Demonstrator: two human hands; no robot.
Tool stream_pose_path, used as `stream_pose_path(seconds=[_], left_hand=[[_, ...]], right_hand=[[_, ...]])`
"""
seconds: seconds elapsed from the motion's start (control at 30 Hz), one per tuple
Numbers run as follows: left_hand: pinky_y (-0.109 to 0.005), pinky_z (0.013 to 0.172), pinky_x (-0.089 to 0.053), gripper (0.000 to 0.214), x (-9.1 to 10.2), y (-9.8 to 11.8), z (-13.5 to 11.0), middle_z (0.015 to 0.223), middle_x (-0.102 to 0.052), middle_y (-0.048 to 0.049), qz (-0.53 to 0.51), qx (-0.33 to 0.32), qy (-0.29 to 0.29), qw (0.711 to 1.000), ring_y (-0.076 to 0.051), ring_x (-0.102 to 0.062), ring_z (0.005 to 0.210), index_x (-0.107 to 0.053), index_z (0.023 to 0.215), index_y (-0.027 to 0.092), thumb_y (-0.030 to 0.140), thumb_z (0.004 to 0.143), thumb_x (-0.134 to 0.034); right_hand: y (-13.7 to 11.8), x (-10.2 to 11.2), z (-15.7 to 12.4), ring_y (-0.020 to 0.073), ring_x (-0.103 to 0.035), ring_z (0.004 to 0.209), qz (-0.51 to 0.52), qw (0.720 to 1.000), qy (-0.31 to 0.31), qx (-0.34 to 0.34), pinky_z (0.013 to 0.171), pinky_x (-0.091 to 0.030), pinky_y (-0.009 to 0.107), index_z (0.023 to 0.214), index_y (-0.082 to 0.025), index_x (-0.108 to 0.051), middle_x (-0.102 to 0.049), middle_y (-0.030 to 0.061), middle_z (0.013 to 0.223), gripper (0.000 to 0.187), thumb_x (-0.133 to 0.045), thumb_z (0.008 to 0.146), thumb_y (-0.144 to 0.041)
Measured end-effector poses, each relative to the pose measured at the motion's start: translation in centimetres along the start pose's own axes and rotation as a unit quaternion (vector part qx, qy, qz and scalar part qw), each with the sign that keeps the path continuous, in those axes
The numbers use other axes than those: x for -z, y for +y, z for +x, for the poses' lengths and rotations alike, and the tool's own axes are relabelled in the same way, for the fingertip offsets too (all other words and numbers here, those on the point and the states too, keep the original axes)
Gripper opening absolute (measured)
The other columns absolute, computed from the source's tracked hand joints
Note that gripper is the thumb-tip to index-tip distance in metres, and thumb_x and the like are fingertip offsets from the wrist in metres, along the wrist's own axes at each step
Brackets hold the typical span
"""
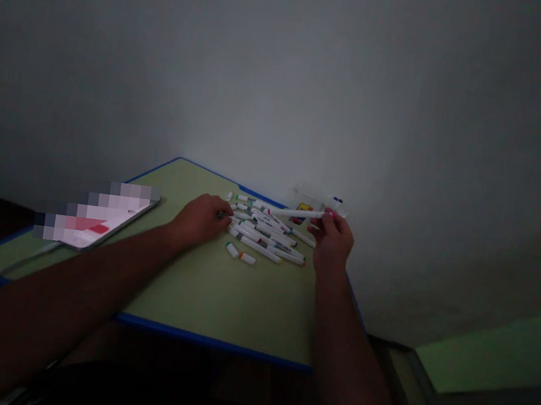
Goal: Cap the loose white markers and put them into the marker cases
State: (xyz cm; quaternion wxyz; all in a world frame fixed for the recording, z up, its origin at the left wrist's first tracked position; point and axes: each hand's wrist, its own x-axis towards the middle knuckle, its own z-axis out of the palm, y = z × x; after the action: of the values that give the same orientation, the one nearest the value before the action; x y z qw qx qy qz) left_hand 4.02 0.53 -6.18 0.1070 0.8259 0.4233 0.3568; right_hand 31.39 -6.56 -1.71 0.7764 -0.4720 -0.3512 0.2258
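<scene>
My right hand [334, 242] pinches a white marker [301, 213] by its pink end. The marker lies nearly level above the right part of a pile of white markers [269, 234] with coloured ends. At the pile's left edge rests my left hand [203, 217], its fingers curled together beside the marker ends. Something small and dark shows at those fingertips, too dim to name. Two loose caps lie in front of the pile, a green-ended cap [232, 250] and an orange-ended cap [247, 259].
A tablet [111, 216] with a lit, partly blurred screen lies on the left of the blue-edged table [219, 301], a white cable [21, 261] running from it. Behind the pile, a clear plastic container [311, 194] stands near the grey wall [285, 86].
</scene>
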Motion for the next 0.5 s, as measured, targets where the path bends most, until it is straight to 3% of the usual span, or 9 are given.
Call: stream_pose_path(seconds=[0.17,0.5], left_hand=[[-0.041,0.079,-0.048,0.019,-0.2,-0.2,0.0,0.088,-0.073,-0.0094,-0.009,-0.014,0.011,1.0,-0.026,-0.062,0.083,-0.076,0.085,0.025,0.033,0.078,-0.06],[-0.041,0.08,-0.048,0.025,0.1,0.2,0.2,0.09,-0.074,-0.0094,0.001,-0.005,-0.002,1.0,-0.028,-0.063,0.088,-0.077,0.085,0.025,0.037,0.079,-0.056]], right_hand=[[-1.1,1.6,2.5,0.0113,-0.065,0.062,-0.003,0.991,0.119,0.054,0.053,-0.056,0.023,0.095,-0.021,-0.052,-0.063,-0.0037,0.075,0.044,-0.077,0.065,-0.041],[-3.3,4.7,6.2,0.0162,-0.069,0.082,-0.112,0.951,0.247,0.15,0.06,-0.061,0.029,0.103,-0.024,-0.043,-0.061,0.0046,0.097,0.037,-0.057,0.082,-0.051]])
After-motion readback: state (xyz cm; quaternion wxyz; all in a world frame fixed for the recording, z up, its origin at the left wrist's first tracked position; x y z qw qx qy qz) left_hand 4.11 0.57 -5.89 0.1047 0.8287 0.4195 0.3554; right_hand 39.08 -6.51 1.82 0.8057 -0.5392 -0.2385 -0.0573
